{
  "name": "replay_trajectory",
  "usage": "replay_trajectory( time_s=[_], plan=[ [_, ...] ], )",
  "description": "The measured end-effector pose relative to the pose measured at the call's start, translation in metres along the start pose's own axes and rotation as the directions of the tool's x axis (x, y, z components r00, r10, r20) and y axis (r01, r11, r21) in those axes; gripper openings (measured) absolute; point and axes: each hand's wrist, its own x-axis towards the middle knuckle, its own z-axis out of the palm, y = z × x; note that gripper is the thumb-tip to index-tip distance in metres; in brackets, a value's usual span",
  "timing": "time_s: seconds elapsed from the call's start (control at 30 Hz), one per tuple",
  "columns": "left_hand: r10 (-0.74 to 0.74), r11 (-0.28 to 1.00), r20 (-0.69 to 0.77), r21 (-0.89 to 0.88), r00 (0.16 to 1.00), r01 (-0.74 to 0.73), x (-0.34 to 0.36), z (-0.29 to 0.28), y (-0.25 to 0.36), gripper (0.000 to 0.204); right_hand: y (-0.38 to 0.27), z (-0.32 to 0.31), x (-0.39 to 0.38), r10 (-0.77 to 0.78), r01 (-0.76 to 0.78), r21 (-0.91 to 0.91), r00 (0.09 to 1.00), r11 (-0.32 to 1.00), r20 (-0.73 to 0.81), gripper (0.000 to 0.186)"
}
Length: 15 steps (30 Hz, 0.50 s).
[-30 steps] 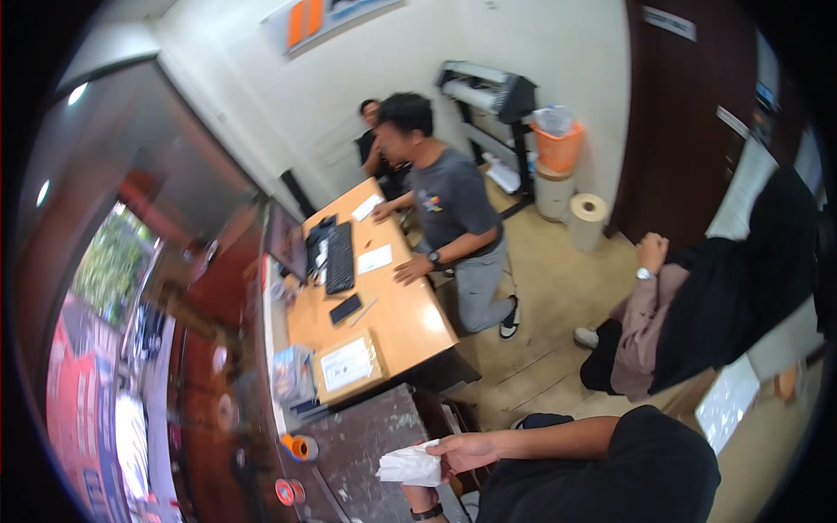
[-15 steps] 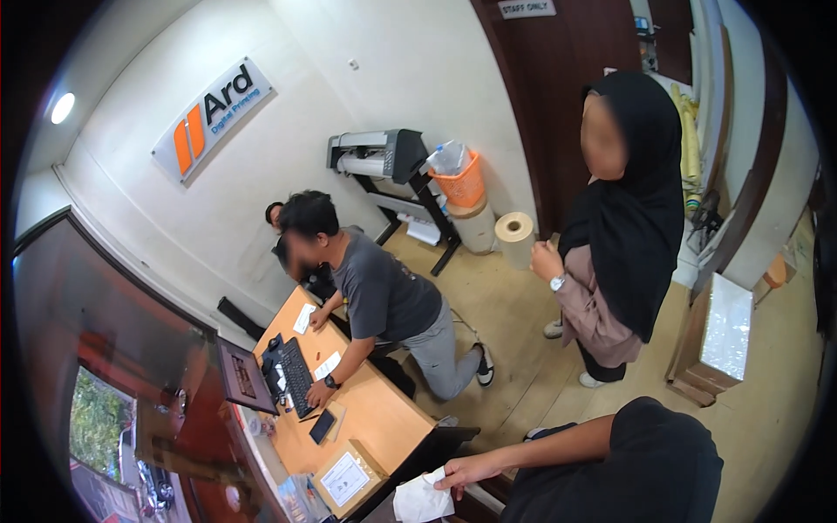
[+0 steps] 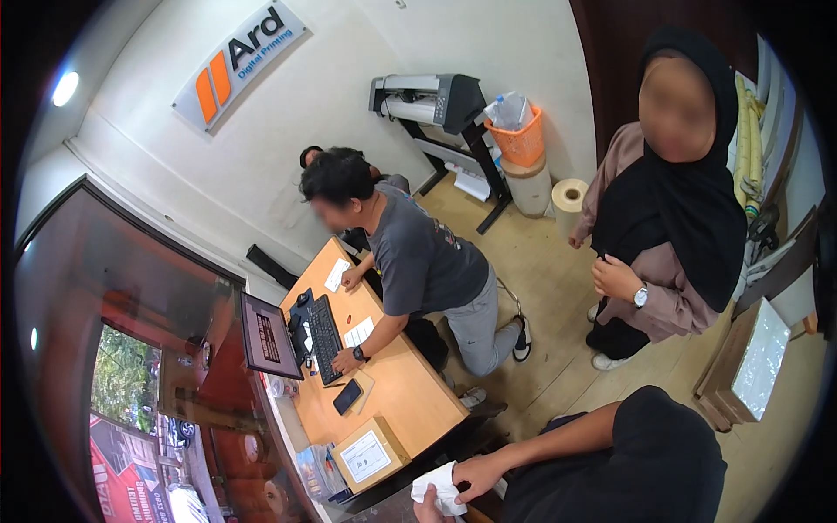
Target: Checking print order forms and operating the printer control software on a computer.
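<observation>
At the lower edge my right hand [image 3: 481, 475] is closed on the right side of a crumpled white sheet [image 3: 438, 485], whose material, paper or cloth, I cannot tell. My left hand [image 3: 426, 507] pinches its lower left part, with the fingers partly cut off by the picture edge. My right arm comes in from the lower right out of a black sleeve. Just beyond the sheet, a brown box [image 3: 384, 440] with a white label lies on the wooden desk [image 3: 436, 410]. Clear plastic packets [image 3: 316, 471] stand at the box's left.
A person in grey [image 3: 427, 244] leans over the keyboard [image 3: 326, 336] at the monitor [image 3: 272, 335]; a phone [image 3: 347, 397] lies nearby. Behind them is another person. Someone in a black headscarf [image 3: 671, 209] stands right, near cartons [image 3: 741, 366]. A plotter [image 3: 427, 100] and orange basket [image 3: 517, 139] stand behind.
The view has swung, shifting the room rightward and up in the picture. My left hand has come into sight on the sheet, now more bunched. The headscarfed person has turned toward me.
</observation>
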Motion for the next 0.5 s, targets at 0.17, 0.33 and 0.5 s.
replay_trajectory(
  time_s=[0.17, 0.33, 0.5],
  plan=[
    [0.071, 0.967, -0.038, 0.246, 0.997, -0.06, -0.001, 0.018, 0.046, 0.037, -0.008, -0.011, 0.002, -0.174, 0.168, -0.152, 0.984, 0.974, -0.025, 0.036],
    [0.132, 0.901, 0.148, 0.395, 0.98, -0.181, 0.017, 0.04, 0.082, 0.024, -0.016, -0.017, -0.013, -0.185, 0.112, -0.347, 0.965, 0.931, -0.184, 0.023],
    [0.14, 0.822, 0.233, 0.515, 0.962, -0.244, 0.017, 0.05, 0.099, 0.02, -0.03, -0.017, -0.027, -0.234, 0.063, -0.508, 0.931, 0.859, -0.28, 0.023]
  ],
)
